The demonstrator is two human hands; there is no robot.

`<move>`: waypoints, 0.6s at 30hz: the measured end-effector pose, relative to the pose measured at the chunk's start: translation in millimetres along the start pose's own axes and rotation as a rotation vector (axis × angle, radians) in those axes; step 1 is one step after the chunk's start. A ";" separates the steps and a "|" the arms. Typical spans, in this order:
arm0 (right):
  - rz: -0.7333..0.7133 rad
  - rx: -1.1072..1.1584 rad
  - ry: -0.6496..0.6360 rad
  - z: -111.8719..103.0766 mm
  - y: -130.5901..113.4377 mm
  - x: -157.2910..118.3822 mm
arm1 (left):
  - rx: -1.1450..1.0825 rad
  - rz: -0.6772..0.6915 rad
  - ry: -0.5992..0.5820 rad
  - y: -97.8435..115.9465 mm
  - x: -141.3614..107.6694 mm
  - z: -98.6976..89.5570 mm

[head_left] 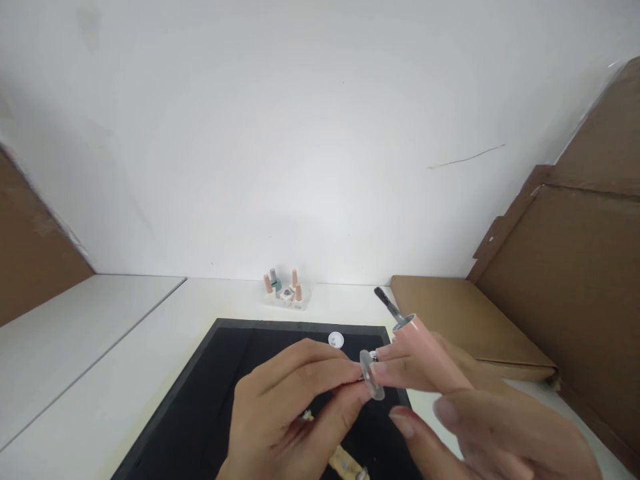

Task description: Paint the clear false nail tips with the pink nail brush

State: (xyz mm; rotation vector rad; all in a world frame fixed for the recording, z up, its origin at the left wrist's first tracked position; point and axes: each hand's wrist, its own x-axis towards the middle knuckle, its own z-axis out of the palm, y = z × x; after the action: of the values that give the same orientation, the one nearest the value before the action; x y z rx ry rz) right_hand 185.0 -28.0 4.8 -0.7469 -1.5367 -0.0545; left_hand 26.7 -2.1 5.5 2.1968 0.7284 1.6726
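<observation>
My left hand [300, 407] pinches a small clear round disc [371, 375], tilted nearly edge-on, between thumb and fingertips. In my right hand [480, 407] is a pink bottle cap [430, 350] with a dark-tipped brush [387, 302] pointing up and left. Fingertips of my right hand touch the disc's right side, while its thumb is apart below. Part of a tan, yellowish piece [345, 463] shows beneath my left hand, mostly hidden.
A black mat [230, 373] lies on the white table [125, 353]. On it is a small white round dish [336, 341]. Behind stands a clear holder [285, 301] with several small bottles. Cardboard [450, 313] lies at right; a white wall rises behind.
</observation>
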 end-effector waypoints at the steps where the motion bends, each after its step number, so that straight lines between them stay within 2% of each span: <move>1: 0.025 -0.026 0.055 2.8 -1.6 -1.7 | 0.015 0.009 -0.008 0.5 -0.5 -0.3; 4: 0.062 -0.055 0.111 8.0 -5.6 -4.3 | 0.039 0.017 0.008 0.8 -1.7 0.7; 9: 0.017 0.053 -0.020 3.5 -4.2 0.8 | 0.057 -0.017 0.036 0.9 -3.0 1.9; 14: 0.064 0.182 -0.019 2.8 -0.2 -0.1 | 0.072 -0.064 0.058 1.9 -3.1 2.6; 18: 0.073 0.271 -0.118 -4.9 5.9 -2.2 | 0.003 -0.080 0.095 2.1 -1.1 6.7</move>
State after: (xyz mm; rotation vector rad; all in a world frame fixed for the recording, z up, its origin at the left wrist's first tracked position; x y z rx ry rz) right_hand 192.0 -26.6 1.2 -0.5971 -1.5879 0.2513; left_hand 33.3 -3.9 3.8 2.0728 0.8318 1.7472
